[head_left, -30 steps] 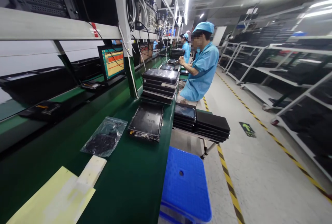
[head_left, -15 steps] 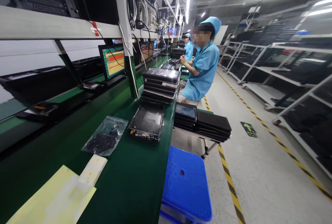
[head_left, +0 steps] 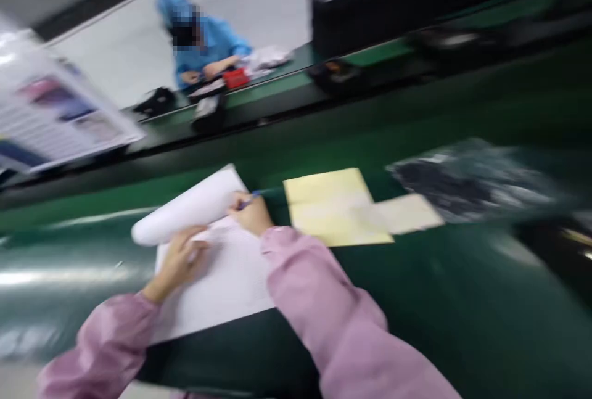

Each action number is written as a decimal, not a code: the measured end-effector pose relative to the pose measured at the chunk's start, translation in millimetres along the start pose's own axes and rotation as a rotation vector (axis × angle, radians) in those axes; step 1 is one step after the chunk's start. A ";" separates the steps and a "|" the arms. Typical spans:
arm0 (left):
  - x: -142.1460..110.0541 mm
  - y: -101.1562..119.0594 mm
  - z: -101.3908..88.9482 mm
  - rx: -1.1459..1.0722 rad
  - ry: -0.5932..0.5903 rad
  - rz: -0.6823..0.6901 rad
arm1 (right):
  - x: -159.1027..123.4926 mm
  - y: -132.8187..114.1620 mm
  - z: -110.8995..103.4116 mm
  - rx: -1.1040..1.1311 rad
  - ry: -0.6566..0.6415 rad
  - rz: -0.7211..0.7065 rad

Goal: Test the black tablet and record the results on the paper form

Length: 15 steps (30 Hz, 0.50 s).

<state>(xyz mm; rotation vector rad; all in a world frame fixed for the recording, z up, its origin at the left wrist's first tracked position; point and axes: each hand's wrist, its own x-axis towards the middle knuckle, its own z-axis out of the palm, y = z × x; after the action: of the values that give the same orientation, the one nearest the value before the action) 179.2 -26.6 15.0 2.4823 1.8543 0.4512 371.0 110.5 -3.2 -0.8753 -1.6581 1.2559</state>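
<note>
Head view, blurred by motion. Both forearms, in pink sleeves, reach forward over the green table (head_left: 462, 325) and meet above a white sheet of paper (head_left: 222, 288) that lies flat on it.

The right hand (head_left: 252, 214) comes in from the lower right, wrist bent slightly inward. Its fingers (head_left: 240, 203) are drawn together, clamped on a pen (head_left: 250, 200), of which only a short bluish part shows past them. The pen tip appears to meet the paper just below the fingers, though the blur leaves the contact unsure.

The left hand (head_left: 178, 257) enters from the lower left and lies palm down on the sheet. Its fingers (head_left: 197, 245) are spread a little and press on the paper, closed on nothing. Just above them, the top leaf of the sheet is curled back into a white roll (head_left: 185, 211), which runs between the two hands' fingertips.

To the right of the pen-holding fingers, near but apart, lies a yellow sheet (head_left: 333, 205) with a paler card (head_left: 407, 214) overlapping its edge; farther right is a clear plastic bag (head_left: 462, 180) with dark contents.

Well beyond the fingers, across the table, a person in a blue coat (head_left: 208, 53) works.
</note>
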 end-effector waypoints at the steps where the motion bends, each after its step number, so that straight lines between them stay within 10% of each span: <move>1: -26.3 3.6 -7.9 -0.030 -0.054 0.046 | 6.4 2.5 23.6 0.029 -0.047 -0.025; 7: -67.0 70.7 8.1 -0.222 -0.309 0.830 | 18.9 12.4 33.5 0.018 -0.012 -0.129; 15: -69.0 54.4 19.7 -0.140 -0.199 1.032 | 12.2 2.0 33.2 -0.121 -0.025 -0.146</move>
<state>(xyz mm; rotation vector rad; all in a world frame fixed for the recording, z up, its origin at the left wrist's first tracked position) 217.2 -104.5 -9.4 3.0242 0.3384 0.2786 335.8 109.7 -6.7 -0.7976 -1.7993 1.0805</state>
